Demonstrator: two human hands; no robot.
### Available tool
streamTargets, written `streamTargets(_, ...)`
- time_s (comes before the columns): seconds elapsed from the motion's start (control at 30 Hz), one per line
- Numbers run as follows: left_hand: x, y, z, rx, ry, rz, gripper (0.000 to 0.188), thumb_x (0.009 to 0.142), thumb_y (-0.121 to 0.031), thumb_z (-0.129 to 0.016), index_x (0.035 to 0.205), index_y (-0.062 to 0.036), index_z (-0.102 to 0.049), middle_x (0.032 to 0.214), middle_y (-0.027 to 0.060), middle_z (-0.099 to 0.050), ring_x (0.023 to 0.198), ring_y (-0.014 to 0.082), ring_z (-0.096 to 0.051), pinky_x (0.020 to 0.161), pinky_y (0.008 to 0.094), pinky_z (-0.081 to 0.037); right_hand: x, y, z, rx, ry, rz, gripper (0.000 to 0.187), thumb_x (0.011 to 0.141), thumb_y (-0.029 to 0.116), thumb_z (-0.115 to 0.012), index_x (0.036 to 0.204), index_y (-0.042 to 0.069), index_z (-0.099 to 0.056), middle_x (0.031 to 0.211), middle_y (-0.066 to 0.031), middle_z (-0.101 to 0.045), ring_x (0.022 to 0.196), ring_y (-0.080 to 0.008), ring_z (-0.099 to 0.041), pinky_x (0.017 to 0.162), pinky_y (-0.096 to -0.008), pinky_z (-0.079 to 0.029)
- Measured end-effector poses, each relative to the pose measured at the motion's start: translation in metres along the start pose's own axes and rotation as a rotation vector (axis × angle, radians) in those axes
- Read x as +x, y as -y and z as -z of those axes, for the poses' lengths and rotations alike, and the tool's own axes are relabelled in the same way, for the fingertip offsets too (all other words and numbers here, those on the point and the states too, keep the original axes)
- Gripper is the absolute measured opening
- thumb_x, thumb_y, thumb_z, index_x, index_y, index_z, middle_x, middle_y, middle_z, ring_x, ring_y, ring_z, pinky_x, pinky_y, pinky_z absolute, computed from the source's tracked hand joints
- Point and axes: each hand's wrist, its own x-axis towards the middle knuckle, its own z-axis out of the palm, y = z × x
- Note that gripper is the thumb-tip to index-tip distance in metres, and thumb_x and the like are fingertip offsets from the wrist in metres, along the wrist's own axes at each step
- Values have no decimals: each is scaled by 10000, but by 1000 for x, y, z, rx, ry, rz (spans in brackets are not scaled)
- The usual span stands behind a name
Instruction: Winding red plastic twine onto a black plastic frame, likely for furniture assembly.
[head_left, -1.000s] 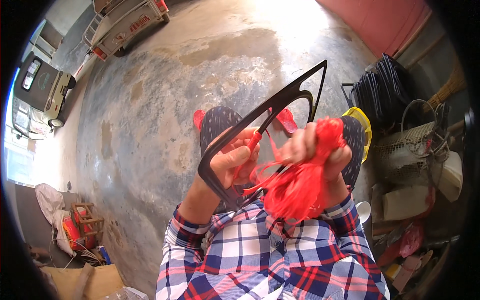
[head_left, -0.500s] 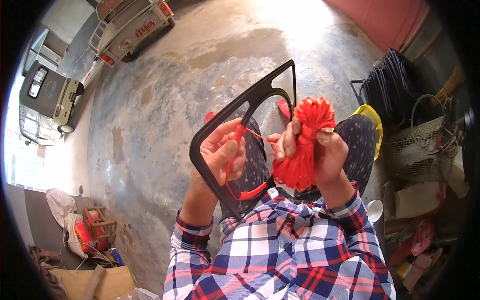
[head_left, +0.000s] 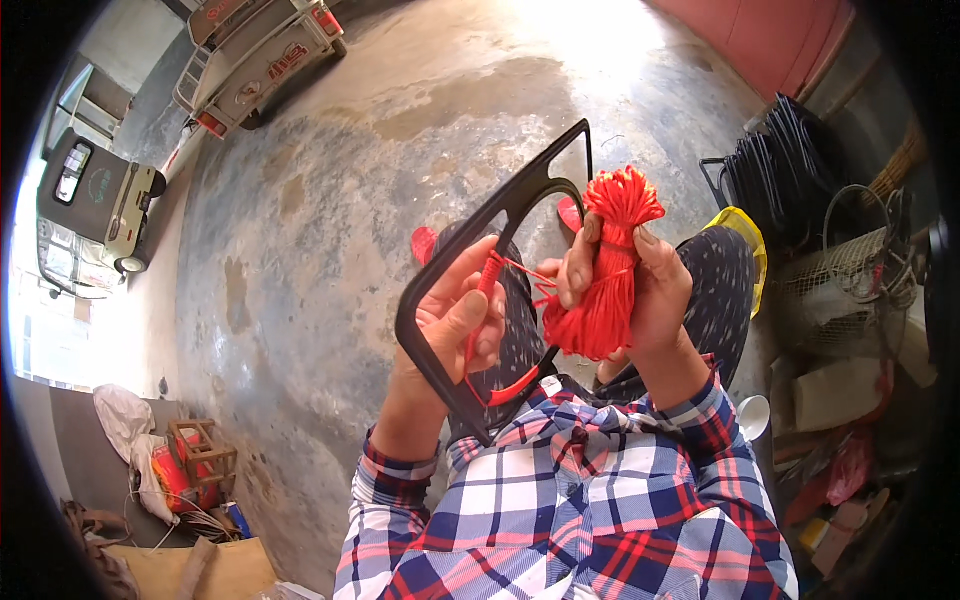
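My left hand [head_left: 462,318] grips a flat black frame [head_left: 425,283] with a rounded-corner outline and a curved inner bar. Its thumb presses a red cord wrapping [head_left: 490,272] wound in tight turns around the inner bar. Lower down, a red-covered stretch [head_left: 515,386] shows on the same curved bar. My right hand [head_left: 660,305] is closed around a thick bundle of red cord [head_left: 605,310], tied near its looped top and fanning out below. Thin strands run taut between the bundle and the wrapping. Some right fingertips are hidden behind the bundle.
My legs in dark speckled trousers [head_left: 715,290] lie beneath the work. Several black frames [head_left: 790,160] are stacked at the right, near a wire basket [head_left: 835,290] and a white cup [head_left: 752,417]. Two three-wheeled vehicles, one with a cargo bed [head_left: 265,70], stand far left.
My left hand and the lower part of the black frame have shifted a little to the right. The cord bundle has risen slightly in my right hand, and both hands keep their hold.
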Motion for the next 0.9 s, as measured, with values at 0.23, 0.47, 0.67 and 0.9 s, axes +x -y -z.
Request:
streamTargets(0.23, -1, 2, 15, -4, 19, -44, 525, 947, -227, -647, 1421, -95, -462, 880, 84, -556, 555, 82, -477, 401, 185, -367, -7, -4, 8, -38, -69, -45, 449, 960, 435, -471, 1092, 10, -528, 684, -91, -531, 580, -212, -537, 725, -389, -452)
streamTargets(0.47, 3, -2, 19, -110, -17, -7, 416, 932, -194, -668, 1304, -45, -558, 845, 76, -585, 546, 94, -511, 409, 196, -353, -16, 5, 13, 259, -90, 24, 436, 999, 446, -459, 1104, 28, -528, 803, -92, -597, 748, -231, -593, 727, -406, -499)
streamTargets(0.67, 6, 5, 26, -107, 15, -2, 422, 948, -263, -648, 1302, -56, -547, 861, 84, -582, 560, 94, -497, 412, 201, -362, -8, 12, 9, -91, -405, -102, 402, 1010, 206, -478, 1358, 15, -415, 1158, -185, -626, 1065, -291, -624, 972, -440, -491)
streamTargets(0.9, 3, -2, -5, -192, 62, 53, 688, 945, -596, -484, 1318, -19, -527, 933, 102, -625, 581, 122, -513, 437, 234, -350, 0, 34, -42, -904, 146, -275, 444, 803, 79, -771, 1168, -42, -548, 833, -90, -672, 768, -101, -640, 697, -255, -505)
